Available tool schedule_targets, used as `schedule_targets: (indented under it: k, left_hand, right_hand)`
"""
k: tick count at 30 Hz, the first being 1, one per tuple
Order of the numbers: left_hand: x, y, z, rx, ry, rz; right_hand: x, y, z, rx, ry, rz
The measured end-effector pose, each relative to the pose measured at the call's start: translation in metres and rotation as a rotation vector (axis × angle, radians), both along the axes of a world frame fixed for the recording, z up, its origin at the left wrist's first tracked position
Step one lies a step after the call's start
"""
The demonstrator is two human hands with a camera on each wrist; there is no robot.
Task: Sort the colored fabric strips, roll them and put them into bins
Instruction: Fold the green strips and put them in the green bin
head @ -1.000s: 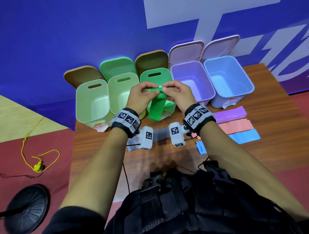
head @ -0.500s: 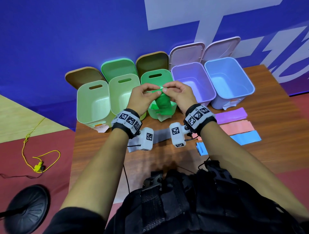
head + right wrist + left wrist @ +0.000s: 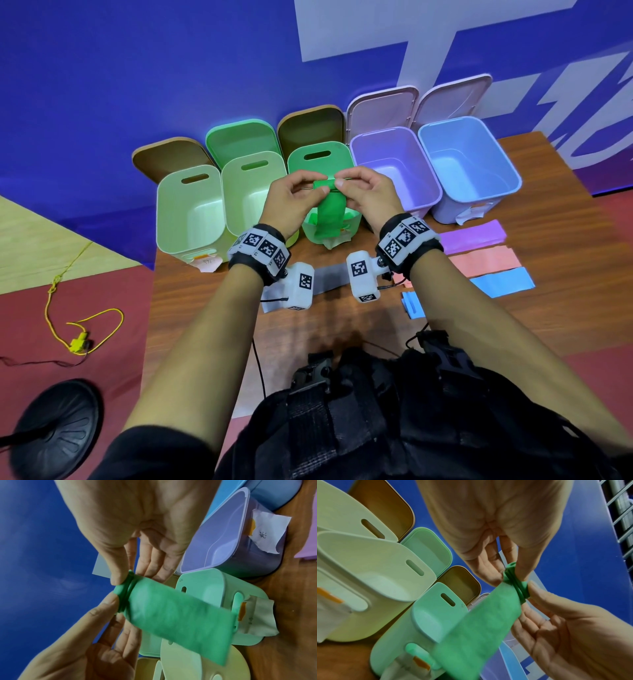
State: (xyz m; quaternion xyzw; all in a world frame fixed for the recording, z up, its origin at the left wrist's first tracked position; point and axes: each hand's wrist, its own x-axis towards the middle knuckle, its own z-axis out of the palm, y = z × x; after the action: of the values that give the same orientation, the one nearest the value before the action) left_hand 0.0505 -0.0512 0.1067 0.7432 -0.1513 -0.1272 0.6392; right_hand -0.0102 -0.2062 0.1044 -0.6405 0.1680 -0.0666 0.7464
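Observation:
A green fabric strip (image 3: 329,216) hangs in front of the green bin (image 3: 320,161), its top end wound into a small roll. My left hand (image 3: 294,198) pinches the roll's left end and my right hand (image 3: 363,193) pinches its right end. In the left wrist view the roll (image 3: 517,584) sits between thumb and fingers of both hands, the loose tail (image 3: 481,631) trailing down. The right wrist view shows the same roll (image 3: 123,592) and tail (image 3: 180,616) over the green bin (image 3: 223,586).
Five open bins line the table's back: two pale green (image 3: 188,212), green, purple (image 3: 394,168), blue (image 3: 469,161). Purple (image 3: 472,234), pink (image 3: 483,262) and blue (image 3: 500,286) strips lie flat at right, a grey strip (image 3: 329,277) under my wrists, a folded blue piece (image 3: 412,305) nearby.
The hanging tail of the green strip has grown shorter as both hands wind it up; the roll at the top is thicker. The hands stay in place.

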Motion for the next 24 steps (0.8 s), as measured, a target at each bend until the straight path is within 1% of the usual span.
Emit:
schedule_targets:
  k: [2,7,10,14,17,19,21,24]
  left_hand:
    - [-0.0009,-0.0007,-0.0001,0.005,-0.009,-0.009]
    - [-0.0039,-0.0013,0.0,-0.007,0.05,0.001]
    - [-0.004,-0.0008,-0.0005,0.023,0.029,-0.007]
    - [-0.0052,0.0,0.0032,0.022,0.009,-0.014]
    - [-0.0062,-0.0006,0.0038,0.021,0.0,-0.029]
    - [-0.0058,-0.001,0.0019,0.035,-0.004,-0.01]
    - [-0.0047,-0.0008,-0.0001,0.026,0.029,0.023]
    - [-0.0059,-0.001,0.0009,-0.006,0.053,0.018]
  right_hand:
    - [-0.0005,-0.0006,0.0,-0.018,-0.011,-0.002]
    - [-0.0013,-0.001,-0.0008,-0.069,-0.027,-0.019]
    - [-0.002,0.0,-0.0013,-0.076,-0.026,-0.013]
    - [-0.0028,0.0002,0.0011,-0.026,0.011,0.012]
    - [-0.0021,0.0004,-0.0009,-0.066,0.012,-0.006]
    - [-0.0014,0.0008,-0.0017,-0.101,0.0,-0.023]
    - [-0.0001,0.0001,-0.004,-0.11,-0.01,-0.029]
    - [-0.0003,-0.0008,-0.0052,-0.09,-0.021,-0.022]
